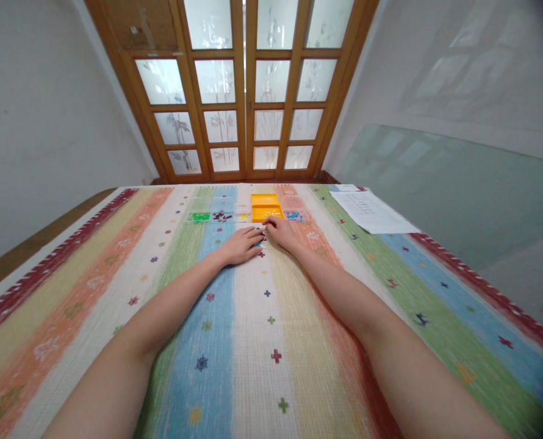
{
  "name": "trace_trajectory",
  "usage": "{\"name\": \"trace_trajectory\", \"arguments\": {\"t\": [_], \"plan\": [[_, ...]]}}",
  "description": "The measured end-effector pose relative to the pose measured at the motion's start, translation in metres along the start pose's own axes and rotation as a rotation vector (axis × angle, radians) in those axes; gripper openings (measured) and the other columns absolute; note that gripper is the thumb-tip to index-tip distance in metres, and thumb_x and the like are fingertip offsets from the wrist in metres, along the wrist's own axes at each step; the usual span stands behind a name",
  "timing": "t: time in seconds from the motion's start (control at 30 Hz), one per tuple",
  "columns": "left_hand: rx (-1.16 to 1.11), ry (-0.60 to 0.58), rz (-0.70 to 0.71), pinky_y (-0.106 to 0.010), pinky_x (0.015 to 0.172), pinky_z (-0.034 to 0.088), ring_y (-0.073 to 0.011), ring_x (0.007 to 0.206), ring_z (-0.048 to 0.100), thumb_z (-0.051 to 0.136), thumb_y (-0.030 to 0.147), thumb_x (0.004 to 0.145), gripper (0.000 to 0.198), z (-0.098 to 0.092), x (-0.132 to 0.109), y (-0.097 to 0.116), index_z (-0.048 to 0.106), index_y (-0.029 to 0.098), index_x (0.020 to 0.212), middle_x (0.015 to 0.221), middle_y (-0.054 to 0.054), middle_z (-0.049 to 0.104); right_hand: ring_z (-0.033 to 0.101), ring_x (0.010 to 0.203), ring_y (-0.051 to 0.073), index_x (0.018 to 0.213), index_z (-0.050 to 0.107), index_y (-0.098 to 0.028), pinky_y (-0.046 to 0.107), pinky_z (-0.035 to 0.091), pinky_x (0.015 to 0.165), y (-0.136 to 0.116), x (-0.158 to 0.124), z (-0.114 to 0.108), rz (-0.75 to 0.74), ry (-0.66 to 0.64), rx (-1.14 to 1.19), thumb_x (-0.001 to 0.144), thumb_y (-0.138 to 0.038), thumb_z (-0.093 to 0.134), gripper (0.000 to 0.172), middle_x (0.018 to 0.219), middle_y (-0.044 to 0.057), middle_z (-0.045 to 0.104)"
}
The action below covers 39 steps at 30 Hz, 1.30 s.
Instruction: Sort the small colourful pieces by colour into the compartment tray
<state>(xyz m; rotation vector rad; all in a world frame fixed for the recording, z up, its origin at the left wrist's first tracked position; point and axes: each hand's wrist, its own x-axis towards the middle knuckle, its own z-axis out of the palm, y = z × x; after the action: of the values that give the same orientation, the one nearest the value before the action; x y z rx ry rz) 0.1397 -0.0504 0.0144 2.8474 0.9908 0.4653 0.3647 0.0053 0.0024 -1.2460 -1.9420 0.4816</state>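
Observation:
My left hand (241,246) lies palm down on the striped tablecloth, its fingers stretched to the right. By its fingertips is a small blue and white thing (258,244), too small to name and partly covered. My right hand (279,231) is just right of it, thumb and fingers drawn together; whatever they hold, if anything, is too small to make out. Right behind that hand stands an open orange-yellow box (266,200) with small pale pieces in its near half. Left of the box are green pieces (201,216), dark brown pieces (222,216) and yellow pieces (243,216); blue pieces (294,216) are to its right.
Clear open-lidded cases seem to hold the coloured pieces. Printed white paper (367,210) lies at the far right of the tablecloth (253,366). Beyond the table is a wooden door with glass panes (248,82). A pale glass panel (454,183) leans against the right wall.

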Motion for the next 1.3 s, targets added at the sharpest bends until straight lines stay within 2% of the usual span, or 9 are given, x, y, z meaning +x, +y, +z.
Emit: {"name": "trace_trajectory", "arguments": {"t": [0.1,0.33,0.53,0.63,0.9,1.1,1.3], "plan": [[-0.006,-0.009,0.012,-0.048,0.130,0.026,-0.0265,0.155,0.037,0.040,0.048,0.109,0.053,0.000,0.002,0.000,0.057,0.022,0.152,0.163,-0.009,0.050,0.069,0.095,0.022,0.098,0.077,-0.019,0.034,0.052,0.092,0.000,0.000,0.000,0.015,0.006,0.012,0.090,-0.013,0.053,0.027,0.102,0.006,0.079],[-0.027,0.021,0.010,-0.046,0.126,0.033,-0.0255,0.144,0.049,0.034,0.044,0.111,0.050,-0.004,-0.001,0.003,0.062,0.024,0.147,0.154,-0.009,0.059,0.069,0.095,0.022,0.096,0.076,-0.020,0.033,0.051,0.090,-0.005,-0.001,-0.004,0.044,-0.006,0.034,0.090,-0.013,0.053,0.025,0.101,0.006,0.078],[0.001,0.015,-0.014,-0.047,0.128,0.027,-0.0264,0.151,0.043,0.035,0.043,0.110,0.052,0.001,-0.001,0.000,0.057,0.022,0.152,0.160,-0.009,0.054,0.069,0.092,0.021,0.096,0.075,-0.020,0.032,0.051,0.088,-0.007,-0.001,-0.005,0.025,-0.016,0.042,0.089,-0.014,0.053,0.023,0.097,0.004,0.078],[0.009,0.018,-0.015,-0.046,0.128,0.028,-0.0259,0.150,0.044,0.033,0.044,0.111,0.053,0.002,-0.002,-0.001,0.056,0.021,0.153,0.159,-0.010,0.055,0.069,0.092,0.021,0.096,0.075,-0.020,0.032,0.051,0.088,-0.005,-0.001,-0.004,0.019,-0.010,0.045,0.088,-0.014,0.053,0.024,0.098,0.005,0.078],[-0.019,0.025,-0.023,-0.050,0.126,0.034,-0.0270,0.146,0.048,0.034,0.042,0.111,0.051,-0.003,-0.005,0.004,0.058,0.022,0.151,0.154,-0.011,0.059,0.069,0.092,0.021,0.094,0.075,-0.021,0.033,0.052,0.089,-0.005,0.000,-0.002,0.036,0.000,0.055,0.088,-0.013,0.052,0.025,0.097,0.004,0.078],[-0.026,0.008,-0.014,-0.048,0.129,0.031,-0.0263,0.150,0.045,0.037,0.044,0.110,0.051,-0.005,-0.009,0.002,0.057,0.024,0.152,0.159,-0.009,0.056,0.069,0.091,0.021,0.092,0.074,-0.021,0.033,0.052,0.088,-0.001,0.000,-0.001,0.086,0.038,0.021,0.088,-0.014,0.052,0.023,0.096,0.005,0.078],[-0.021,-0.017,-0.013,-0.047,0.130,0.029,-0.0262,0.151,0.043,0.039,0.045,0.110,0.052,-0.007,-0.012,0.003,0.056,0.022,0.153,0.160,-0.010,0.054,0.068,0.087,0.021,0.092,0.074,-0.020,0.031,0.051,0.083,0.007,0.002,0.003,0.080,0.002,0.005,0.086,-0.015,0.054,0.022,0.091,0.004,0.077]]}}
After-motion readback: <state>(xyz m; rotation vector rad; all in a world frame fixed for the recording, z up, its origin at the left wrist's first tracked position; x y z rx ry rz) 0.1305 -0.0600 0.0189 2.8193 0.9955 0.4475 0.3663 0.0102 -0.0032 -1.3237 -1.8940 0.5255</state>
